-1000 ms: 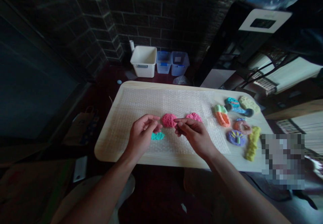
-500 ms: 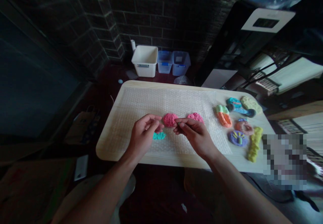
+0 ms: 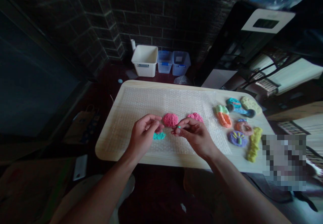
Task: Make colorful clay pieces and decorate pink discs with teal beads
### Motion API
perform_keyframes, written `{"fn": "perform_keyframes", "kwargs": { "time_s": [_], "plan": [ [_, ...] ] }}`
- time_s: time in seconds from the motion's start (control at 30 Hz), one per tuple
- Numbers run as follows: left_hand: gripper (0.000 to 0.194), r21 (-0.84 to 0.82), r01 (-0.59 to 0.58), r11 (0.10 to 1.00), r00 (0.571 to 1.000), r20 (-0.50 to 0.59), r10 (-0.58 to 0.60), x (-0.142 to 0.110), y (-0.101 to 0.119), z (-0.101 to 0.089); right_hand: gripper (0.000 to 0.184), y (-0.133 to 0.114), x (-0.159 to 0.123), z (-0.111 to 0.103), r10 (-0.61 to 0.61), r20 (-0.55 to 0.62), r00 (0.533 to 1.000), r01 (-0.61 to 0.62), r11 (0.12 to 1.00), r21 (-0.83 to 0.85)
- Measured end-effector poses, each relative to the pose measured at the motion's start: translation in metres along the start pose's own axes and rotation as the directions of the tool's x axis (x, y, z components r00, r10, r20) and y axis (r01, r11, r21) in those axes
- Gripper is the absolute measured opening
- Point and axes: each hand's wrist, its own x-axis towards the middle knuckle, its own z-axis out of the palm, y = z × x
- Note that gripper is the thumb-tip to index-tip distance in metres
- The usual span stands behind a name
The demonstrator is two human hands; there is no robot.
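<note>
My right hand (image 3: 191,132) pinches a tiny piece of green clay (image 3: 179,127) between thumb and fingertips, above the bubble wrap. My left hand (image 3: 145,129) hovers opposite with its fingers curled and the thumb against them; whatever it may hold is hidden. Between the hands, slightly beyond them, lies a bumpy pink lump of clay (image 3: 170,119). A second pink clay lump (image 3: 195,117) sits partly behind my right hand. Close to my left fingertips is a flat teal clay piece (image 3: 159,136), partly covered by that hand.
Bubble wrap (image 3: 141,102) covers much of the pale wooden table (image 3: 111,143). Several shaped clay pieces stand at the right, among them a purple disc (image 3: 237,138) and a yellow strip (image 3: 255,145). Past the far edge are a white bin (image 3: 144,57) and two blue bins (image 3: 165,62).
My right fingers have shifted and tilted slightly downward, so the green piece between them shows more plainly. My left hand has hardly moved.
</note>
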Motion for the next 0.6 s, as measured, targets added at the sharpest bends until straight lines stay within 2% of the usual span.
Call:
{"fn": "perform_keyframes", "kwargs": {
  "time_s": [0.13,0.27,0.37,0.5,0.6],
  "plan": [
    [0.017,-0.006,-0.006,1.0,1.0,0.004,0.006,0.0009,0.0004,0.0003,0.025,-0.0021,-0.001,0.0014,0.093,0.037,0.995,-0.096,0.993,0.075],
    [0.018,-0.003,-0.006,1.0,1.0,0.002,0.006,0.0009,0.0003,-0.0002,0.028,-0.0039,-0.002,0.002,0.116,0.031,0.993,-0.117,0.991,0.07],
    [0.018,0.001,0.008,1.0,1.0,0.004,-0.008,0.0,0.0011,-0.0001,0.025,-0.0027,-0.0008,0.0016,0.082,0.002,0.997,-0.082,0.997,0.013],
    [0.018,0.018,0.012,1.0,1.0,0.018,-0.013,-0.001,0.0019,0.0004,0.028,0.0002,0.0022,0.0004,-0.047,-0.066,0.997,0.044,0.998,-0.048],
    [0.017,0.02,0.017,1.0,1.0,0.025,-0.018,-0.0009,0.0012,0.0001,0.017,0.002,0.0034,-0.0012,-0.073,-0.062,0.995,0.064,0.989,-0.131]
  ]
}}
